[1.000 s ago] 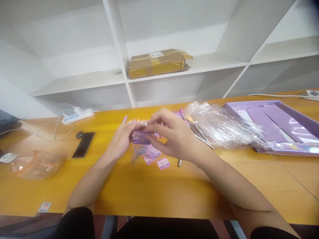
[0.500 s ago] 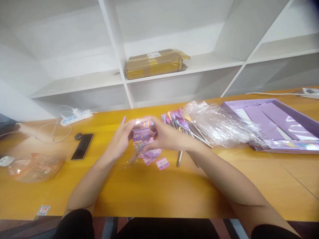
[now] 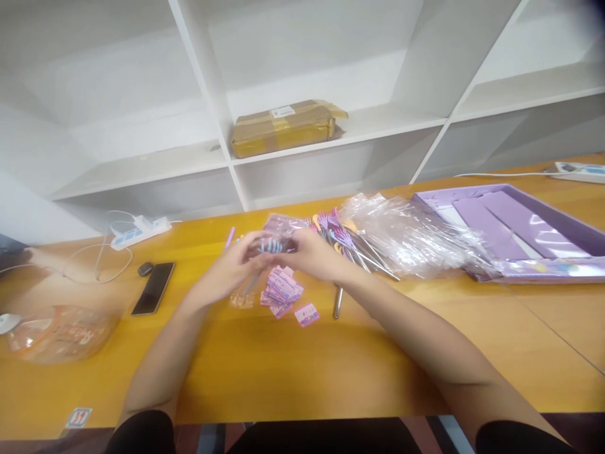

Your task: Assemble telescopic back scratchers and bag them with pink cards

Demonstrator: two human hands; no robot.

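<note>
1. Two bare hands meet over a wooden table (image 3: 302,372), gripping a clear packet (image 3: 286,222) between them; motion blur softens the detail.
2. The left hand (image 3: 236,265) grasps the packet's near left side, fingers curled, while a blue-striped piece (image 3: 270,245) shows between the hands.
3. The right hand (image 3: 312,252) closes on the opposite side, its exact fingertip contact too blurred to tell.
4. Just below the hands, pink-and-purple cards (image 3: 282,290) lie in an overlapping pile, with a single card (image 3: 307,314) beside it on the right.
5. Beyond the right wrist, metal-handled utensils (image 3: 338,228) with colourful heads lie bunched near a heap of clear plastic bags (image 3: 401,239), which reaches a purple tray (image 3: 564,224).
6. At left, a phone (image 3: 154,289) lies near an orange-tinted bottle (image 3: 61,334); a taped carton (image 3: 283,129) sits on the white shelf (image 3: 378,129) behind.
</note>
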